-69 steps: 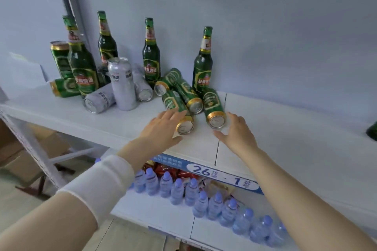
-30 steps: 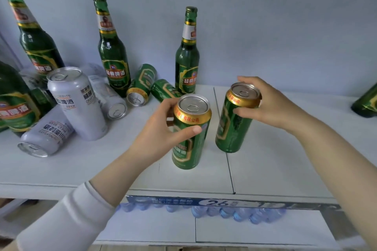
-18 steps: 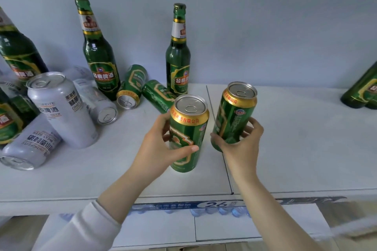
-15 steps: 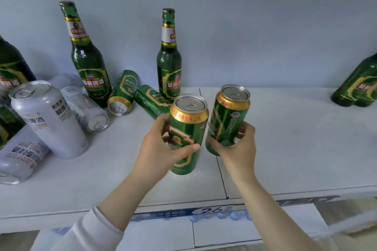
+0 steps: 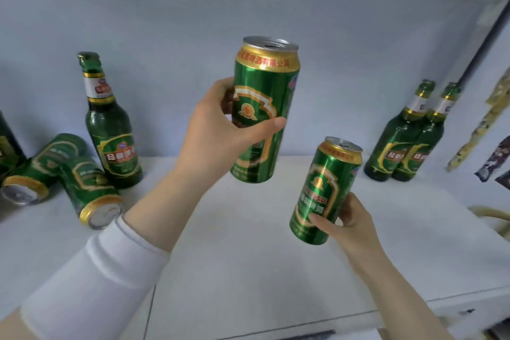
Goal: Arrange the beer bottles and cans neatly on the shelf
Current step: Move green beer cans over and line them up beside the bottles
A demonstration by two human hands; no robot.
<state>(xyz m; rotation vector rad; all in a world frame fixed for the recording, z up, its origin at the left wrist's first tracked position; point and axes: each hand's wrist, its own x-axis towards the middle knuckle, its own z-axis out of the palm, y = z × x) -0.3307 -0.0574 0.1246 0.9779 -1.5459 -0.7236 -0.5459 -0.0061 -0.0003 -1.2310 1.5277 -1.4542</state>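
My left hand point(image 5: 218, 130) grips a green beer can point(image 5: 262, 91) with a gold rim, upright and lifted well above the white shelf point(image 5: 248, 270). My right hand point(image 5: 350, 226) holds a second green can point(image 5: 325, 188) by its lower part, tilted a little, lower and to the right. One green bottle point(image 5: 110, 130) stands at the back left. Two green cans point(image 5: 36, 171) point(image 5: 91, 193) lie on their sides beside it. Two more green bottles point(image 5: 397, 141) point(image 5: 425, 141) stand together at the back right.
A pale blue wall backs the shelf. A dark upright post point(image 5: 485, 36) runs along the right side, with hanging packets point(image 5: 485, 124) beyond it. A dark green bottle's edge point(image 5: 5, 146) shows at the far left. The shelf's front edge point(image 5: 276, 331) lies near the bottom.
Both hands have lifted their cans off the shelf and carried them right. The left can is now much higher. The view has turned right, so the silver cans are out of sight.
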